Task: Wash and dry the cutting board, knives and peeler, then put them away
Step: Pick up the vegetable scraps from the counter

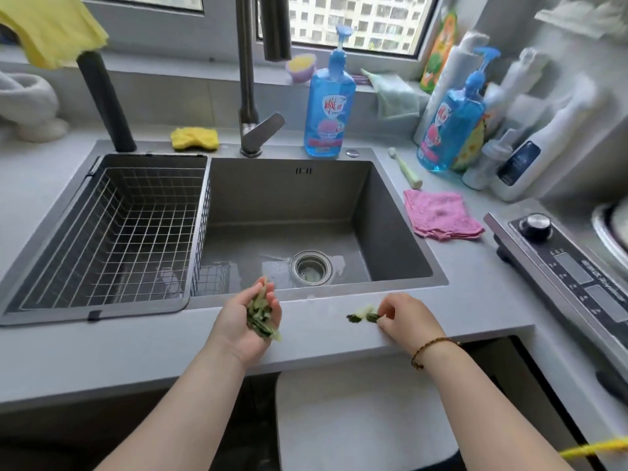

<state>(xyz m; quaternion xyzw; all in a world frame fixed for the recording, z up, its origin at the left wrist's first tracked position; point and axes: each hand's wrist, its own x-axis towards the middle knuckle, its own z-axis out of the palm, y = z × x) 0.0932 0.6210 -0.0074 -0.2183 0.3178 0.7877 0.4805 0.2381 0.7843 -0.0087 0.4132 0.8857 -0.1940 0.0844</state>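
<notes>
My left hand (243, 319) is cupped palm-up over the counter's front edge, holding a bunch of green vegetable peels (260, 314). My right hand (404, 316) pinches a few more green scraps (362, 317) that lie on the grey counter in front of the sink (390, 212). The sink basin is wet, with its drain strainer (311, 267) near the front. A wire drying basket (112, 232) fills the sink's left part. No cutting board, knife or peeler is in view.
The faucet (249, 96) rises behind the sink, with a yellow sponge (194, 139) and a blue soap bottle (328, 100) beside it. A pink cloth (441, 215) lies right of the sink. More bottles (452, 124) crowd the back right corner. A stove (571, 266) stands at right.
</notes>
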